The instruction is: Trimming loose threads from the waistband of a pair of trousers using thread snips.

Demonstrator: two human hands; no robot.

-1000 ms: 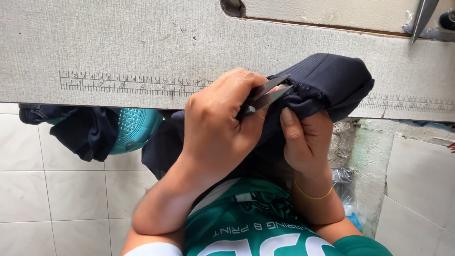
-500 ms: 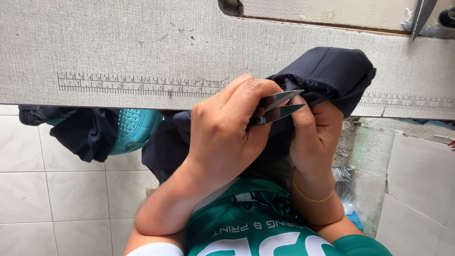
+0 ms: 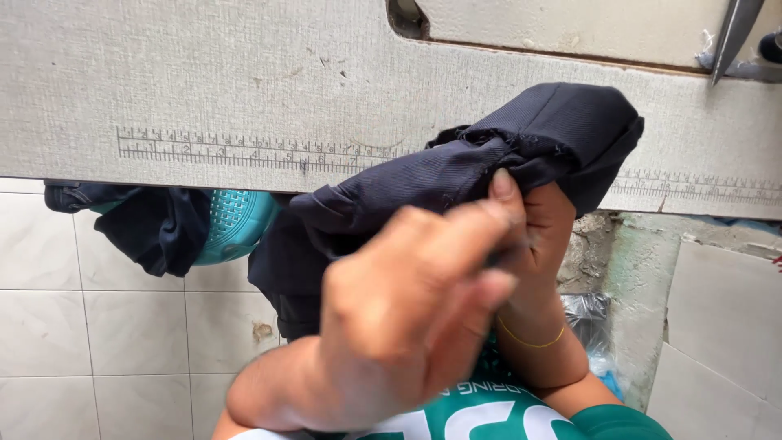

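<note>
My right hand (image 3: 546, 236) grips a bunched dark navy garment (image 3: 529, 138) from below, thumb pressed on a frayed seam, and holds it up against the edge of the grey worktable (image 3: 204, 81). A thin gold bracelet (image 3: 529, 341) circles that wrist. My left hand (image 3: 407, 318) is blurred and close to the camera, just below and left of the garment, its fingers closed. The metal thread snips it held a moment ago are hidden behind the fingers. The rest of the garment hangs down over my lap and green shirt (image 3: 489, 415).
A ruler scale (image 3: 244, 151) runs along the table's front edge. Under the table at left, a teal plastic basket (image 3: 232, 224) has dark cloth (image 3: 155, 224) draped over it. A metal machine part (image 3: 733, 33) sits top right. White floor tiles (image 3: 98, 326) and a plastic bag (image 3: 590, 326) lie below.
My left hand has dropped down and toward the camera, away from the seam, and the snips' blades no longer show. My right hand has lifted the garment slightly.
</note>
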